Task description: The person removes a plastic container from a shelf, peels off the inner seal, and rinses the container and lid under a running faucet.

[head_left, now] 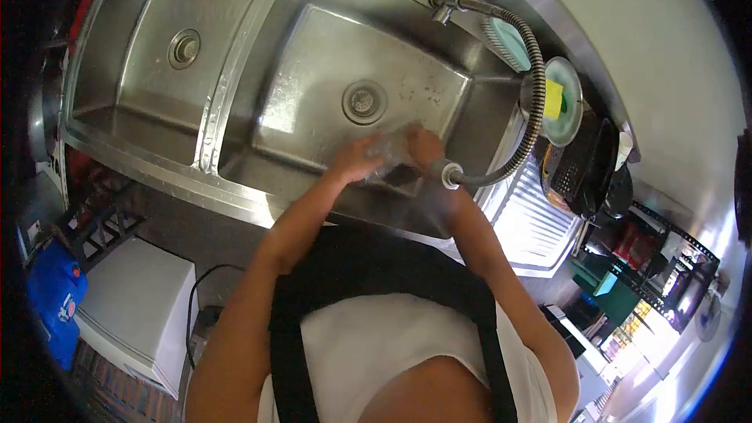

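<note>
Both hands are over the right basin of a steel sink [313, 55], below its round drain [365, 103]. My left hand [356, 160] has its fingers around the left side of a clear, see-through object [388, 149], blurred, perhaps a container. On that object's right side is my right hand [425, 147], its fingers bent and partly smeared. A sprayer head [450, 175] on a coiled metal hose [539, 70] hangs just beside my right wrist. A dark patch shows below the hands, too unclear to name.
The left basin [149, 78] lies beyond the divider. On the right are a plate [562, 129] with a yellow sponge [553, 100], a black basket [583, 180] and a ribbed drainboard [529, 223]. At lower left stand a white box [137, 305] and a blue container [55, 298].
</note>
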Motion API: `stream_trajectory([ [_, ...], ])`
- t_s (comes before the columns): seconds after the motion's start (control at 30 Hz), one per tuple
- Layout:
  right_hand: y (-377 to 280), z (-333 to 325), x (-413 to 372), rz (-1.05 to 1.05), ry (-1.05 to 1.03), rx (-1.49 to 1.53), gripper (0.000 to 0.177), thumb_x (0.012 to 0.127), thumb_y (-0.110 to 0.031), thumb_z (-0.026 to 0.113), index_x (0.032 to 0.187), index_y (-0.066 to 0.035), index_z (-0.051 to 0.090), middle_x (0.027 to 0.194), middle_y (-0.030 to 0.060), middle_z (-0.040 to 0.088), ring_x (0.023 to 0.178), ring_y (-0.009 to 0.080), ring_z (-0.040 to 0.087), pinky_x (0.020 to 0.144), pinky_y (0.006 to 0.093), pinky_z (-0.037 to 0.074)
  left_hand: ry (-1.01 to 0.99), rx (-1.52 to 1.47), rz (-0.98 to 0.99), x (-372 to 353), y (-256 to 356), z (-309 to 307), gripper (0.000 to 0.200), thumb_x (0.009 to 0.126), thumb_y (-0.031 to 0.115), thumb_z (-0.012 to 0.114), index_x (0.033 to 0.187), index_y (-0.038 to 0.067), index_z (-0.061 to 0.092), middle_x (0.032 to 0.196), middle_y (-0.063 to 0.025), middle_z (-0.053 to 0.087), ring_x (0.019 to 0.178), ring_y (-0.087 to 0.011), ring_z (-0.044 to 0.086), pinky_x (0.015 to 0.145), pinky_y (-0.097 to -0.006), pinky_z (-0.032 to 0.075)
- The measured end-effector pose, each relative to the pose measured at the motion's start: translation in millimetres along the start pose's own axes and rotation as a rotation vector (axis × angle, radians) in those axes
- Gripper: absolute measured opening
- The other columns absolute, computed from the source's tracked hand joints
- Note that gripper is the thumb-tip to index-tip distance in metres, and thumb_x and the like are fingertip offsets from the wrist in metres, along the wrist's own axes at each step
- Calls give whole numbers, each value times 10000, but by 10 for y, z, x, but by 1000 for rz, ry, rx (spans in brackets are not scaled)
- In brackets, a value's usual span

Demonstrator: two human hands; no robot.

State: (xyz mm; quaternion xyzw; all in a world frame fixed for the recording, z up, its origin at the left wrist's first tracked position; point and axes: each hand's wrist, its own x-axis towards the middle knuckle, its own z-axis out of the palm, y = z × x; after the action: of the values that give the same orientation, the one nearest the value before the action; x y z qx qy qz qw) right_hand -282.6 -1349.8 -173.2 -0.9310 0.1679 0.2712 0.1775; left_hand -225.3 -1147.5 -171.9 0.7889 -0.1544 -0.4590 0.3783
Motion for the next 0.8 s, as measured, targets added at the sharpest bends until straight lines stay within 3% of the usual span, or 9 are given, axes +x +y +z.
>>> stream_trajectory([
  [0.07, 127, -85, 92, 2, 6, 58, 316, 894, -275, 533, 1100, -35, 541, 854, 252, 651, 807, 446, 635, 695, 536, 503, 89, 26, 165, 25, -59, 34, 660, 744, 392, 705, 1336, 167, 518, 1182, -188, 620, 1062, -341, 612, 922, -411, 474],
  [0.2, 11, -59, -32, 61, 117, 122, 333, 900, -294, 519, 1117, -43, 553, 876, 237, 658, 842, 446, 632, 735, 514, 504, 25, -12, 83, 16, -70, 21, 645, 800, 413, 666, 1386, 235, 463, 1260, -153, 587, 1139, -315, 578, 982, -390, 439],
  [0.3, 53, 116, -150, 160, -52, 144, 313, 905, -304, 511, 1061, -41, 575, 885, 245, 654, 846, 442, 631, 722, 504, 505, -38, -4, 20, 6, 1, -5, 636, 801, 410, 664, 1383, 247, 466, 1284, -147, 573, 1165, -328, 559, 1001, -397, 427],
  [0.37, 54, 256, -236, 16, 62, 230, 323, 897, -318, 524, 1018, -20, 562, 847, 264, 644, 807, 447, 633, 674, 521, 506, 31, 64, 81, -15, -38, 58, 632, 797, 416, 666, 1376, 250, 475, 1265, -155, 584, 1152, -342, 564, 993, -406, 432],
  [0.6, 213, 178, 65, 32, 235, 156, 309, 884, -318, 540, 962, -21, 574, 754, 262, 629, 708, 457, 623, 592, 507, 493, 20, 76, 63, -27, 18, 18, 642, 788, 441, 671, 1372, 254, 480, 1256, -173, 584, 1121, -346, 580, 986, -424, 434],
  [0.7, 395, 414, 217, 76, 390, 256, 331, 879, -345, 549, 940, -20, 566, 752, 257, 638, 685, 442, 635, 565, 494, 483, -22, 16, 67, 60, -51, 78, 649, 790, 445, 670, 1377, 247, 475, 1294, -172, 558, 1119, -350, 579, 1001, -420, 418],
  [0.77, 387, 423, 178, 188, 332, 606, 379, 860, -398, 584, 943, -28, 569, 774, 235, 662, 700, 397, 663, 561, 475, 488, -12, 56, -6, 43, -28, 97, 728, 784, 484, 656, 1392, 145, 442, 1351, -179, 504, 1240, -326, 496, 1041, -407, 385],
  [0.8, 408, 426, 108, 205, 250, 512, 331, 862, -333, 580, 1010, -36, 580, 899, 229, 649, 852, 388, 640, 731, 478, 477, -65, -14, -46, 49, -12, 97, 759, 801, 486, 643, 1427, 150, 375, 1385, -178, 467, 1264, -334, 467, 1063, -402, 358],
])
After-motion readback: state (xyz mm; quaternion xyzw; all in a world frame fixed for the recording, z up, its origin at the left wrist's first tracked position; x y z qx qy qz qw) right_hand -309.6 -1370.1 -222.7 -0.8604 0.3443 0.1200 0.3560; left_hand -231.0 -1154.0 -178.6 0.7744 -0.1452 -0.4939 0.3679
